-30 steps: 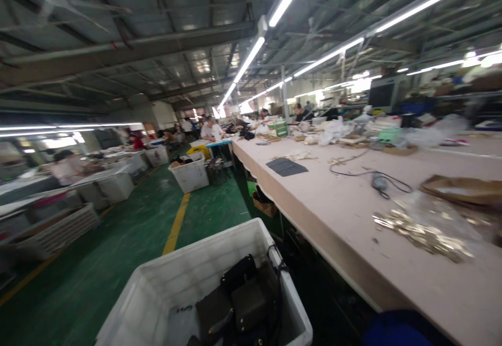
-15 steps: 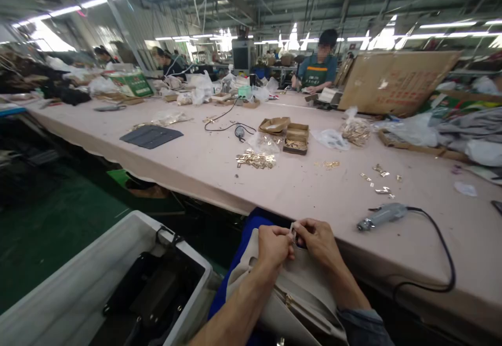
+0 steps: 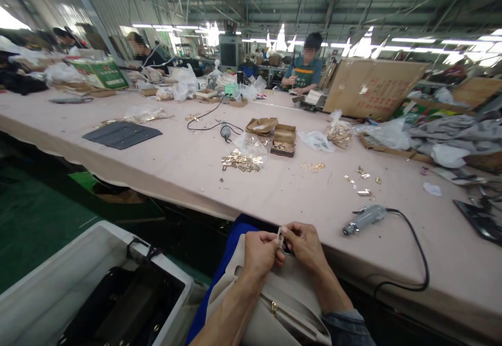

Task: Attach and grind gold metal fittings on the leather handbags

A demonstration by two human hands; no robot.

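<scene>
L hand (image 3: 259,254) & R hand (image 3: 304,244) fingers pinch small fitting (image 3: 280,237) (metal, prob.) over beige bag (image 3: 288,283).

On our pink-covered worktable (image 3: 188,179), a gray power screwdriver (image 3: 364,219) is lying at two o'clock, gold metal pieces (image 3: 241,161) are glinting at twelve, and a dark panel (image 3: 122,135) is resting at ten.

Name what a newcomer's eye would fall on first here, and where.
Probably the left hand and right hand, low centre, pinching a small piece above the pale bag. Then the shiny heap on the table, and the grey tool to its right, nearer the front edge.
</scene>
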